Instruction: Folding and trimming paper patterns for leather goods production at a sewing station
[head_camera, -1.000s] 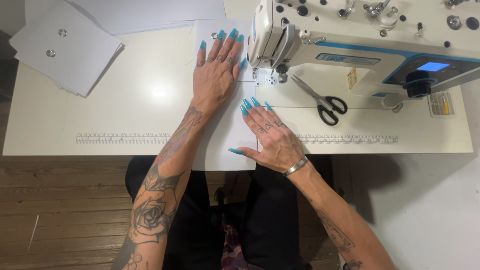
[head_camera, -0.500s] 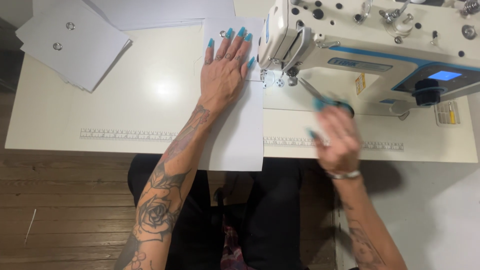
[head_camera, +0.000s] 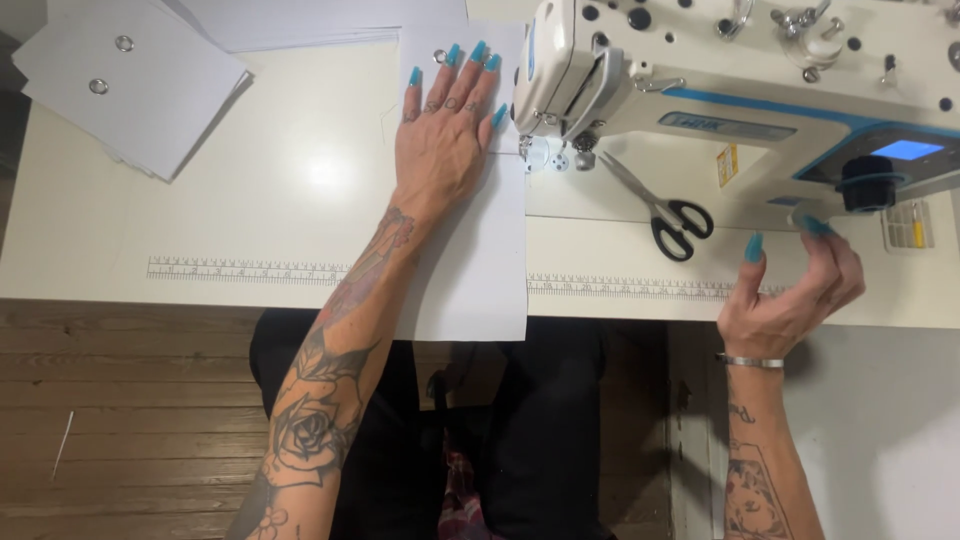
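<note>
1. White sheet (head_camera: 480, 250): lies flat on the table (head_camera: 250, 190). Its long axis runs from you towards the sewing machine (head_camera: 700, 90). The far end reaches past the needle area; the near end overhangs the table's front edge above your lap.
2. Your left hand (head_camera: 440, 150): pressed flat on the sheet's far half, fingers spread and pointing away from you. Nothing is grasped.
3. Your right hand (head_camera: 790, 300): raised at the table's front edge below the machine's dark knob (head_camera: 865, 182), fingers loosely curled, holding nothing.
4. Scissors (head_camera: 660, 210): on the table between sheet and right hand, apart from both.
5. Open room: bare tabletop left of the sheet, up to the stack of white pieces (head_camera: 130, 90) at the far left corner.
</note>
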